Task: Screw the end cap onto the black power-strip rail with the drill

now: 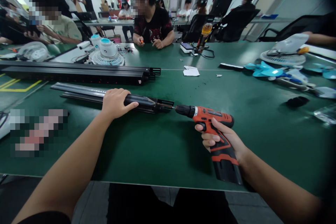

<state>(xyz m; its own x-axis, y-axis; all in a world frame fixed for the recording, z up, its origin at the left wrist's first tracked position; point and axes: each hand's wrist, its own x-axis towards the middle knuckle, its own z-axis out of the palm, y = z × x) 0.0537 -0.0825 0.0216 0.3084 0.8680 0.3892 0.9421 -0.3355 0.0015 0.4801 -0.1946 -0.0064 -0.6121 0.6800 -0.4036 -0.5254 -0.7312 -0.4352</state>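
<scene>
My right hand (223, 134) is wrapped around the grip of a red and black cordless drill (214, 115), forefinger by the trigger. The drill points left, and its bit meets or nearly meets the slotted end (165, 105) of a long black casing (143, 102); I cannot tell if they touch. Over the top of this casing lies my left hand (117, 103), gripping it against the table with the thumb toward the drill. The casing has a shiny, clear-looking upper face and lies lengthwise from left to right. The palm side of my left hand is hidden.
More long black casings (78, 73) lie just behind. White fan parts (106, 52) stand at the back left, blue fan blades (265, 70) at the right. A paper scrap (191, 71) and a bottle (204, 36) are farther back. A person (152, 21) sits across the green table (147, 150).
</scene>
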